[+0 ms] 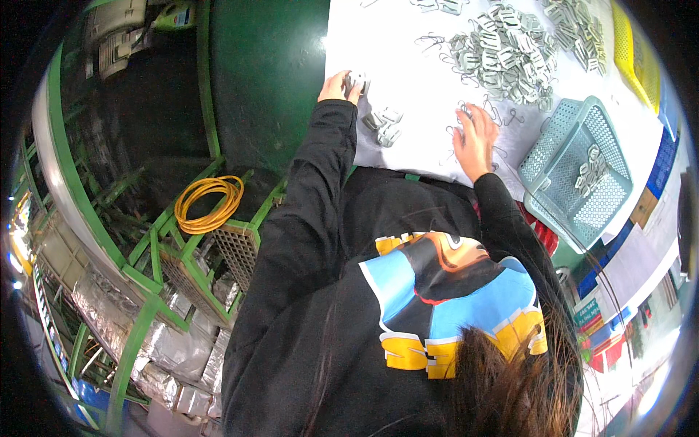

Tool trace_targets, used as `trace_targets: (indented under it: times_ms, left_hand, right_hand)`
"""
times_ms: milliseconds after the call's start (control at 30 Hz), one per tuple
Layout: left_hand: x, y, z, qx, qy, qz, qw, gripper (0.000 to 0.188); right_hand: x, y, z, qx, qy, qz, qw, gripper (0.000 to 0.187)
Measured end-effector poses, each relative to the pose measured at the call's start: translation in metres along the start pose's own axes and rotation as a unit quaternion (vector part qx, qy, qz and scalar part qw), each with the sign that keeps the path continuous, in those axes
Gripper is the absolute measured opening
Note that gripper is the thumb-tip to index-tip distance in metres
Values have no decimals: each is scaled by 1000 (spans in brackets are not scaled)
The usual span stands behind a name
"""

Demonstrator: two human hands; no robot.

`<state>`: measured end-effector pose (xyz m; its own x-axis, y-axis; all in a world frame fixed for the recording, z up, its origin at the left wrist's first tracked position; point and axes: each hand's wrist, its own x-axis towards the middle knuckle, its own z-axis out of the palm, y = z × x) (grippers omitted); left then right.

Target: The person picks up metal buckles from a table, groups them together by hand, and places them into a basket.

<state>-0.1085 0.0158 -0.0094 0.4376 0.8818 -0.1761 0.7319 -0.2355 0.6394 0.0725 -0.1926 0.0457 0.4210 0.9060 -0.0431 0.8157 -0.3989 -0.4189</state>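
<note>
My left hand [341, 87] is at the left edge of the white-covered table, its fingers closed around a small grey metal buckle [357, 81]. Just right of it lies a little cluster of similar buckles [386, 125]. My right hand [477, 138] reaches over the cloth with its fingers apart, the tips close to some thin bent wire hooks [497, 113]. Whether a fingertip touches a hook is too small to tell. Farther back, a large heap of grey metal buckles [506, 54] covers the cloth, with loose wire pieces [429, 40] along its left side.
A pale blue perforated basket [542, 156] stands tilted to the right, holding several metal pieces [591, 171]. Behind it is a yellow perforated tray [635, 54]. More metal pieces [580, 36] lie at the back right. On the left, a coiled orange hose [210, 205] rests on a green frame.
</note>
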Motion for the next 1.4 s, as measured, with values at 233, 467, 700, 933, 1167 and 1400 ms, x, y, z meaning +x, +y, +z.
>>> trace_targets:
  times_ms: [233, 467, 700, 933, 1167, 1400]
  left_hand:
    - [0, -8, -5, -172, -53, -120, 976, 38]
    - [-21, 1, -13, -133, 8, -77, 988, 32]
    - [-58, -17, -8, -172, 13, -120, 978, 16]
    - [-52, -3, -18, -148, -42, -195, 969, 19]
    - [-54, -30, -10, -225, -103, -214, 945, 21]
    - [-52, -34, -6, -325, -85, -253, 907, 15]
  right_hand:
    - [43, -81, 44, 61, -97, 35, 993, 30]
    - [55, -60, 56, 139, -139, 23, 980, 19]
    - [102, -28, 47, 157, -272, -33, 949, 32]
    - [126, -35, 32, 57, -60, -90, 992, 38]
    - [53, -47, 39, 221, -154, 89, 959, 21]
    - [30, -62, 37, 161, -206, -35, 965, 34]
